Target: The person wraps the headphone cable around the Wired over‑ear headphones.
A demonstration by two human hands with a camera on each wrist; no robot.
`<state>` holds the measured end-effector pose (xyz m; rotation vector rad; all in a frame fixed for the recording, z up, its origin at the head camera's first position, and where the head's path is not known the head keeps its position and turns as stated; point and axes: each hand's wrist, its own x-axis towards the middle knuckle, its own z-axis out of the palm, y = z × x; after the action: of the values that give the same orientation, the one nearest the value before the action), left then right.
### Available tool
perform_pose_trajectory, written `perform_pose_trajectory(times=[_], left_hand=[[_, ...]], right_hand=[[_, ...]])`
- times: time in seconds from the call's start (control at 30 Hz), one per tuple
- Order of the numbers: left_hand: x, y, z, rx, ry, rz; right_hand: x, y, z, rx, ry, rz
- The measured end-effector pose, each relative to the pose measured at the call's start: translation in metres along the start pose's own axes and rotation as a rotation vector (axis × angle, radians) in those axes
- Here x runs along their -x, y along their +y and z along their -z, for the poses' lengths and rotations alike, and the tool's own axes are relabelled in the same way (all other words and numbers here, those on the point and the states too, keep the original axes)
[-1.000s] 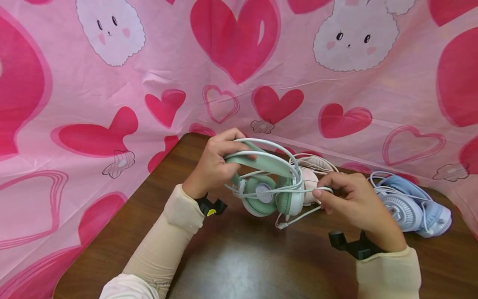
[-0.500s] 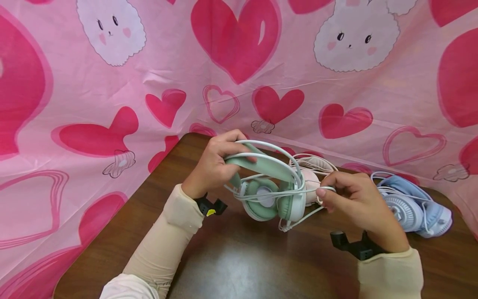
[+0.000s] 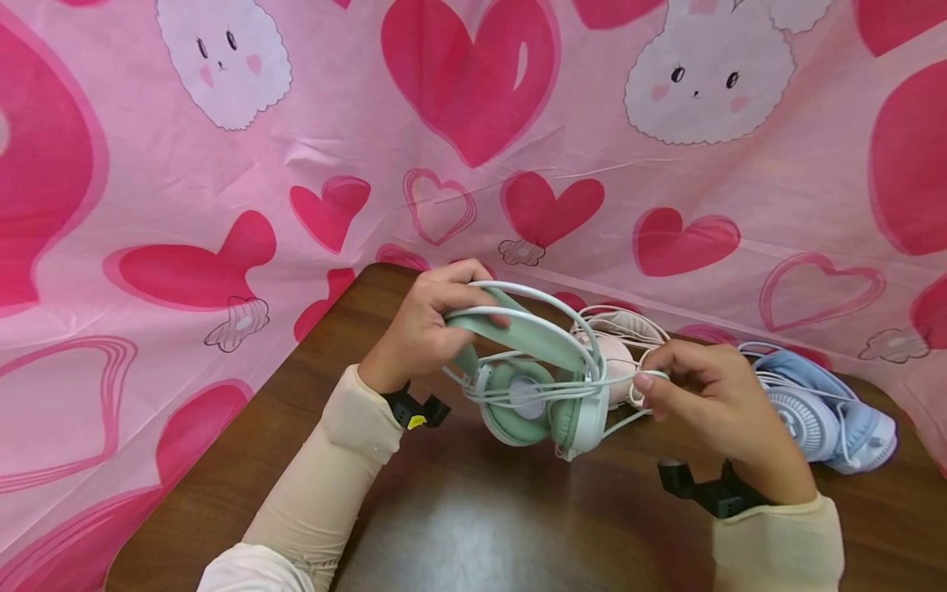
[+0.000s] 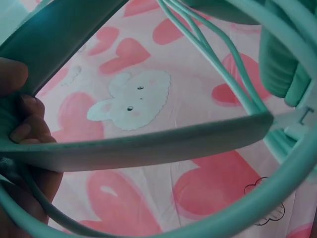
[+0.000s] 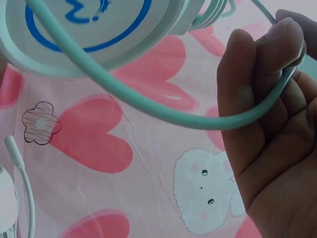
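Observation:
My left hand (image 3: 432, 325) grips the headband of green and white headphones (image 3: 518, 329), which hang tilted over the table with both ear cups to the right. The thin white cable (image 3: 533, 386) runs in several strands around the ear cups. Out to the right, my right hand (image 3: 713, 403) pinches a length of that cable between thumb and fingers. In the left wrist view the padded band (image 4: 148, 148) passes through the curled fingers (image 4: 34, 124). In the right wrist view the cable (image 5: 183, 119) curves from beside an ear cup (image 5: 94, 29) into the fingers.
Pink headphones (image 3: 614, 362) with bundled cable lie behind the green pair, partly hidden. Blue headphones (image 3: 821, 411) lie at the right, beyond my right hand. The brown wooden table (image 3: 473, 526) backs onto a pink cloth (image 3: 355, 99) printed with hearts and rabbits.
The ear cups have sunk slightly and shifted a little right. My right hand has moved slightly right with the cable, and the short cable end below the cups has drawn up against them.

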<state>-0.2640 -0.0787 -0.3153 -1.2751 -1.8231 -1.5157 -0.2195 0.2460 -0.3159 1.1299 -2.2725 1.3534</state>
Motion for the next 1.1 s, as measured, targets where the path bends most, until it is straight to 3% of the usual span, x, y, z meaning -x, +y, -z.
perform_pose_trajectory(times=[0.6,0.9,1.1], left_hand=[[-0.001,0.008,0.002,0.225,-0.055,-0.009],[-0.003,0.012,-0.007,0.417,-0.102,-0.011],[-0.003,0.011,-0.011,0.457,-0.105,0.000]], right_hand=[[-0.001,-0.003,0.004,-0.023,-0.051,0.028],[-0.004,0.004,0.001,-0.112,-0.034,0.139],[-0.005,0.007,-0.003,-0.114,-0.032,0.183]])
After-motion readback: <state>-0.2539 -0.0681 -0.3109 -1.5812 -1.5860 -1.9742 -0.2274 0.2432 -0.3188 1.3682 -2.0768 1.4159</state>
